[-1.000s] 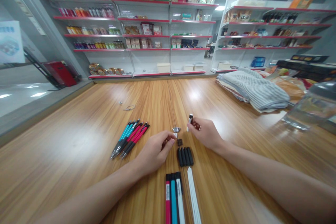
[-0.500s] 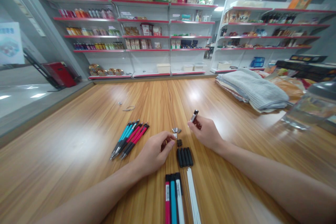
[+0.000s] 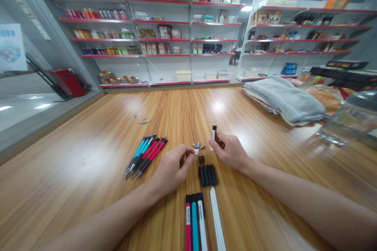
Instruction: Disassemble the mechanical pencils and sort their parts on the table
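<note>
My right hand [image 3: 231,150] grips a white pen barrel [image 3: 213,135] with a black top, held almost upright just above the table. My left hand [image 3: 173,166] rests on the table with curled fingers, thumb and index finger apart. Its index fingertip is beside small white pieces [image 3: 196,151]; contact is unclear. Several silver cone tips [image 3: 197,145] lie just beyond these, and small black parts [image 3: 201,159] nearer me. Below them are black grip sleeves [image 3: 207,175] in a row, white refills [image 3: 217,219], and pink, blue and white pen barrels [image 3: 194,221] with black tops.
Whole pens [image 3: 145,155] in blue and pink lie left of my left hand. A thin looped strip [image 3: 144,120] is farther off. To the right are folded striped cloths [image 3: 285,98] and a clear water container [image 3: 344,121]. Stocked shelves [image 3: 160,41] stand beyond the table [image 3: 73,188].
My right hand has turned the white barrel from tilted to nearly upright and moved slightly down. My left hand has drawn back a little, and one silver tip now lies apart from the others.
</note>
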The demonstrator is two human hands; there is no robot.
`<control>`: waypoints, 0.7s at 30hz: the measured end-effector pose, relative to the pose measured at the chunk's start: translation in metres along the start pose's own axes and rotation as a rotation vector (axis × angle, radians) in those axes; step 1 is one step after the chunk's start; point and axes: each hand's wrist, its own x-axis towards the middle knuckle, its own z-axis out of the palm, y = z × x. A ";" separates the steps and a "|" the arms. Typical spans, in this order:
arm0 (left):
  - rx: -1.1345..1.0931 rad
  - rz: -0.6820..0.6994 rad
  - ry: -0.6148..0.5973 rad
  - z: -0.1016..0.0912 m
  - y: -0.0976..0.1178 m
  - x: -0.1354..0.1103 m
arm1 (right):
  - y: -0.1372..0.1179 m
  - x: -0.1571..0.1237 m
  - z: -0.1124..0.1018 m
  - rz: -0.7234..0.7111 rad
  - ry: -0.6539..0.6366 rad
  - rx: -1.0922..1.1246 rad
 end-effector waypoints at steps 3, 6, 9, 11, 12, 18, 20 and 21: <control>0.044 -0.016 0.061 0.000 -0.001 0.001 | 0.000 0.001 0.001 0.006 -0.050 -0.010; 0.055 -0.010 0.079 0.000 -0.002 0.001 | -0.001 0.001 0.001 -0.005 -0.087 -0.006; 0.062 -0.008 0.079 0.001 -0.004 0.002 | -0.002 0.000 0.001 -0.016 -0.103 0.007; 0.066 -0.007 0.079 0.002 -0.004 0.002 | -0.002 0.000 0.002 -0.030 -0.111 0.017; 0.067 -0.003 0.077 0.002 -0.005 0.002 | -0.002 0.000 0.002 -0.038 -0.114 0.018; 0.074 -0.004 0.065 0.002 -0.005 0.003 | -0.005 0.001 0.002 -0.056 -0.117 0.001; 0.072 -0.005 0.057 0.001 -0.005 0.003 | -0.006 0.000 0.003 -0.054 -0.115 0.025; 0.069 -0.003 0.055 0.001 -0.004 0.003 | -0.006 0.000 0.003 -0.046 -0.113 0.052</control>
